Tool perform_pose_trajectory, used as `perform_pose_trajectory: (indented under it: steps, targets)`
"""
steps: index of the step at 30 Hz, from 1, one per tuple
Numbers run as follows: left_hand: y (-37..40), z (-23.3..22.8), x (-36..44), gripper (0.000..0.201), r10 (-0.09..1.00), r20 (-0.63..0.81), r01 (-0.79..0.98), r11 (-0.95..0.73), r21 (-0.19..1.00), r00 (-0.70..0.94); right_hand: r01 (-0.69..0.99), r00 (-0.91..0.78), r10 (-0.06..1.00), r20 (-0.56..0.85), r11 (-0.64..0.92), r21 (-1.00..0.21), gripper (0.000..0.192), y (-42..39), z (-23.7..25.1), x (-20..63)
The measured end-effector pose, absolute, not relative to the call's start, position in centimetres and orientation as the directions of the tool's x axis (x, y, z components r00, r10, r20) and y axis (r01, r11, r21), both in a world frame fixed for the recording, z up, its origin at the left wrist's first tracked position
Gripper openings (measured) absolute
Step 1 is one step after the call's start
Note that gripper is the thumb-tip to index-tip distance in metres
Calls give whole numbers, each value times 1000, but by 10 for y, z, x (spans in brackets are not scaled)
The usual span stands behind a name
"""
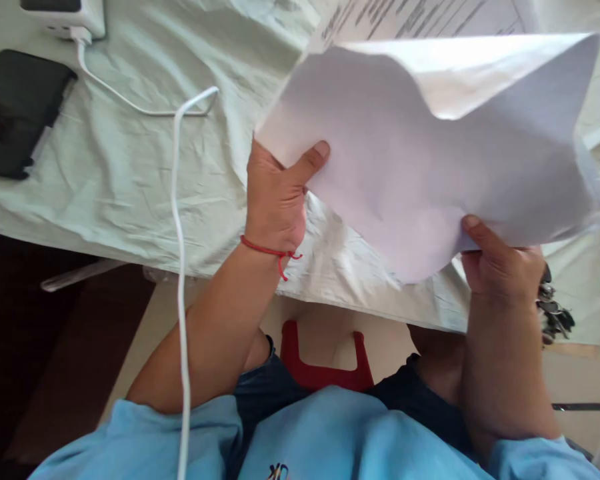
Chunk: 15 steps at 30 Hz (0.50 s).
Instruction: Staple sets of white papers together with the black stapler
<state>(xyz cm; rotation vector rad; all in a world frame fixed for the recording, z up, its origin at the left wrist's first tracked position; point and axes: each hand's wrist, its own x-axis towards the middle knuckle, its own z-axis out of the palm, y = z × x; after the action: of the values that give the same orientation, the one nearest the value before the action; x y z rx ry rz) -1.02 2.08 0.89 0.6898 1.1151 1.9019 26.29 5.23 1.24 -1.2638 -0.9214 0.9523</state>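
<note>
A large white sheet of paper [380, 147] is held up over the cloth-covered table, bent and curling along its upper edge. My left hand [280, 187] grips its left side, thumb on the near face and the other fingers hidden behind. At the lower right edge my right hand [503, 257] pinches the paper the same way, thumb in front. Beyond the curled edge shows a printed page [420, 19] with rows of dark text, too blurred to read. Whether the two are one piece I cannot tell.
A pale cloth [145, 167] covers the table. On the left lie a black phone-like device [23, 113] and a white power adapter [70, 17] with a white cable [177, 200] running toward me. Keys [554, 313] sit beside my right wrist. A red stool [325, 375] is below.
</note>
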Motion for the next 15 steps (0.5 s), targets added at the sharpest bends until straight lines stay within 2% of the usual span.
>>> perform_pose_trajectory:
  steps: [2,6,10,12,14,15]
  targets:
    - [18,9,-19,52,846,21,-337,-235,912,-533,-18,386,921,55,67,-998,49,58,17,280]
    - [11,11,-24,57,923,-1,-203,-83,976,-385,19,407,902,146,151,-988,63,67,17,305]
    - [8,19,-20,35,977,61,-166,-97,981,-206,38,394,864,313,325,-945,68,75,13,316]
    - [8,24,-20,23,976,95,-168,-130,977,-198,89,396,819,415,415,-905,65,75,13,319]
    - [7,29,-23,21,966,99,-144,-137,980,-240,142,375,814,444,423,-895,63,72,16,323]
    - [7,30,-26,20,965,86,-116,-118,986,-249,164,374,839,395,359,-919,62,69,19,326]
